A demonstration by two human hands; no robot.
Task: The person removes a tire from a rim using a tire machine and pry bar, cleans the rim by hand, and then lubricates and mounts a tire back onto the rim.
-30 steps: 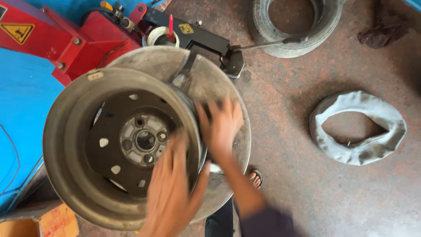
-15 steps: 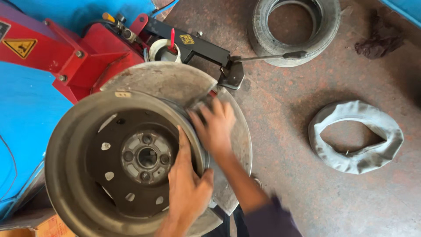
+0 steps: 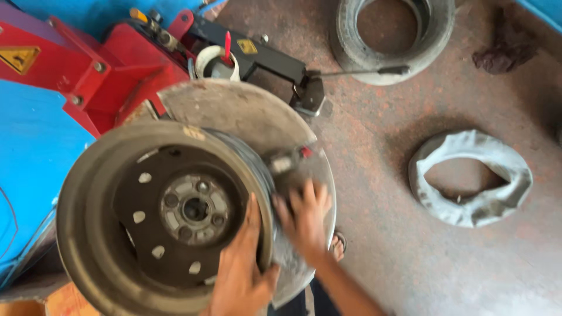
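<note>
— What does the wheel rim (image 3: 158,216) look like?

— Bare grey steel, dusty and scuffed, with a dark centre disc, round holes and a bolted hub. It sits on the round turntable (image 3: 234,111) of the red tyre machine (image 3: 99,76), tilted toward the camera.

— And the hands?

— The left hand (image 3: 243,275) lies on the rim's near edge, fingers closed together and pressed over the lip. The right hand (image 3: 304,216) is just beside it, fingers spread against the rim's outer side; it is blurred, so I cannot tell whether it grips.

— Anything around?

— On the floor (image 3: 410,263), a worn tyre (image 3: 392,29) at the top and a limp grey inner tube (image 3: 471,178) to the right, well apart from the rim.
</note>
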